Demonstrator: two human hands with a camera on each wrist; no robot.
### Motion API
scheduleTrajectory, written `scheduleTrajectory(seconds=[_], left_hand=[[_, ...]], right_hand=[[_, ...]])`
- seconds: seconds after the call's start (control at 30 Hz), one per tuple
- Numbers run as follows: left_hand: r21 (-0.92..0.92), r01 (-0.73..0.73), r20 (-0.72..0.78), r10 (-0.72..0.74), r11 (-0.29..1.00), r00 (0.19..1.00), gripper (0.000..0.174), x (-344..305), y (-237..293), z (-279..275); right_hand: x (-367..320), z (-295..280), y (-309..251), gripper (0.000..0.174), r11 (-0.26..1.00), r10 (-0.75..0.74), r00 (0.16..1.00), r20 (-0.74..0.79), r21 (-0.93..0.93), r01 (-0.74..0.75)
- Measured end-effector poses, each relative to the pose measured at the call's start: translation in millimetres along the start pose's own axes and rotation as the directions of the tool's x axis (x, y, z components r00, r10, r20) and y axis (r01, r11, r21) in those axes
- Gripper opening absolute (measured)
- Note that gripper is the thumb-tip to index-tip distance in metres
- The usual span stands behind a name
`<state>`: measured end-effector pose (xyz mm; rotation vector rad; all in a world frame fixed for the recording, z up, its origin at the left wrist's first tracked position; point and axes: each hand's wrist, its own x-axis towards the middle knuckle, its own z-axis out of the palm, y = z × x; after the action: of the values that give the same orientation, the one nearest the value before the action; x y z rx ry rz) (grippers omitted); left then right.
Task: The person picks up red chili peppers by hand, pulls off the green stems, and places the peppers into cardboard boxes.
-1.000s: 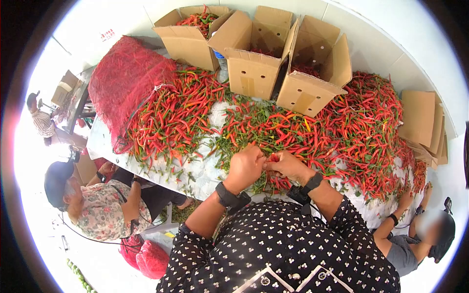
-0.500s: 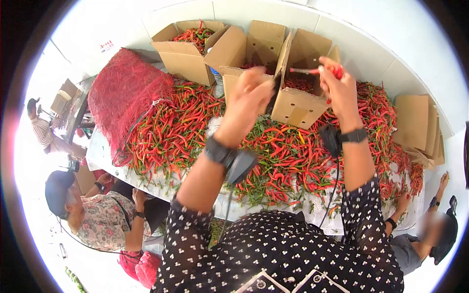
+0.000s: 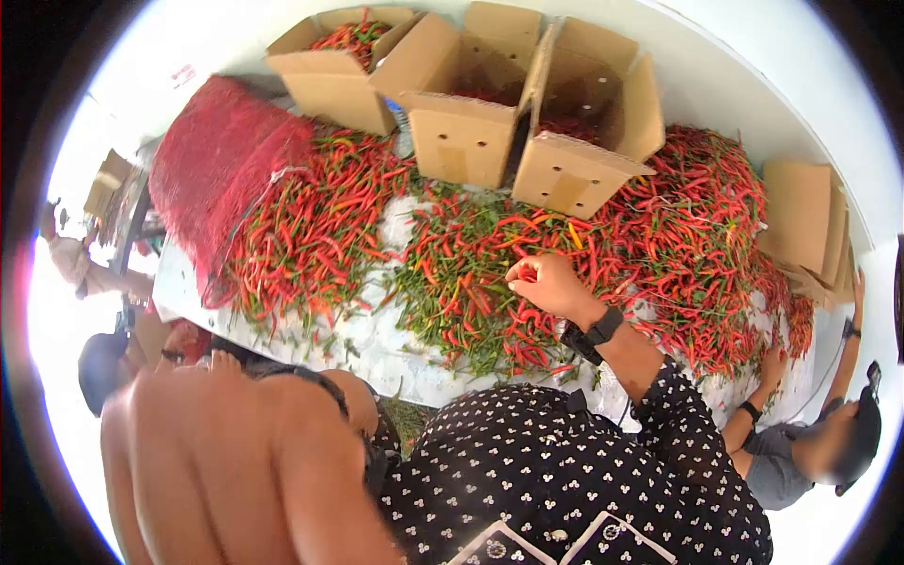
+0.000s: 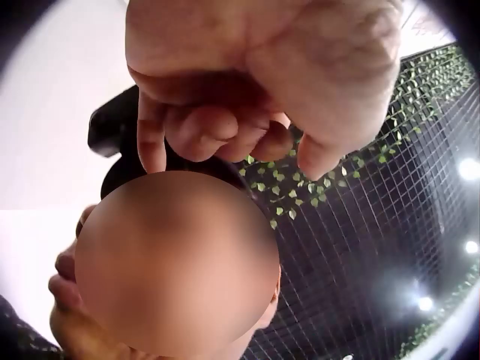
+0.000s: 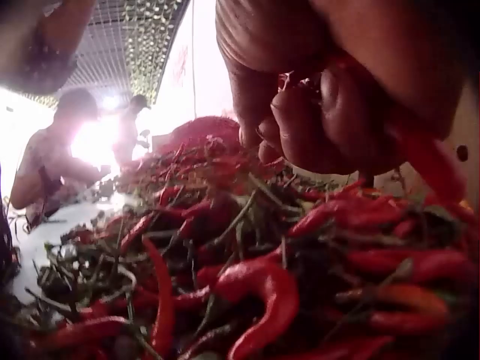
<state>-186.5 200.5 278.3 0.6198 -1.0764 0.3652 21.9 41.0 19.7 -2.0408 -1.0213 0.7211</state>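
The right hand [image 3: 554, 285], curled around a red chili [image 5: 429, 161], hung over the heap [image 3: 471, 287], nearer than the loosely bent left hand [image 4: 262, 71].

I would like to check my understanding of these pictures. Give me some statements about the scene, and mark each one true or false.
1. The right hand holds a red chilli. True.
2. The left hand touches the chilli pile. False: it is raised away from it.
3. Three open cardboard boxes stand behind the chillies. True.
4. The red net lies at the table's right end. False: it lies at the left.
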Motion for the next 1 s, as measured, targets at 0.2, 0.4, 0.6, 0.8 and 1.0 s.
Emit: scheduleTrajectory(seconds=[0.2,0.4,0.6,0.8,1.0], left_hand=[[0.121,0.041,-0.013,-0.04,0.992,0.999,0.04,-18,-5,39],[0.18,0.041,-0.099,-0.023,0.983,0.995,0.04,-25,-7,61],[-0.039,0.164,0.086,-0.16,0.986,0.983,0.039,-20,-7,43],[0.015,0.112,0.184,-0.112,0.994,0.977,0.039,-26,-7,44],[0.638,0.329,-0.26,-0.207,0.696,0.943,0.013,-59,-27,-1]], right_hand=[[9,37,8,0.025,0.934,-0.053,0.996,0.065,-0.349,0.073],[-7,32,-7,0.023,0.94,-0.057,0.976,0.209,-0.317,0.123],[-13,24,4,0.025,0.995,-0.011,0.996,0.087,-0.097,0.019],[-4,17,10,0.021,0.967,0.056,0.997,-0.045,0.251,-0.043],[-7,7,-8,0.016,0.674,0.176,0.967,0.185,0.693,-0.255]])
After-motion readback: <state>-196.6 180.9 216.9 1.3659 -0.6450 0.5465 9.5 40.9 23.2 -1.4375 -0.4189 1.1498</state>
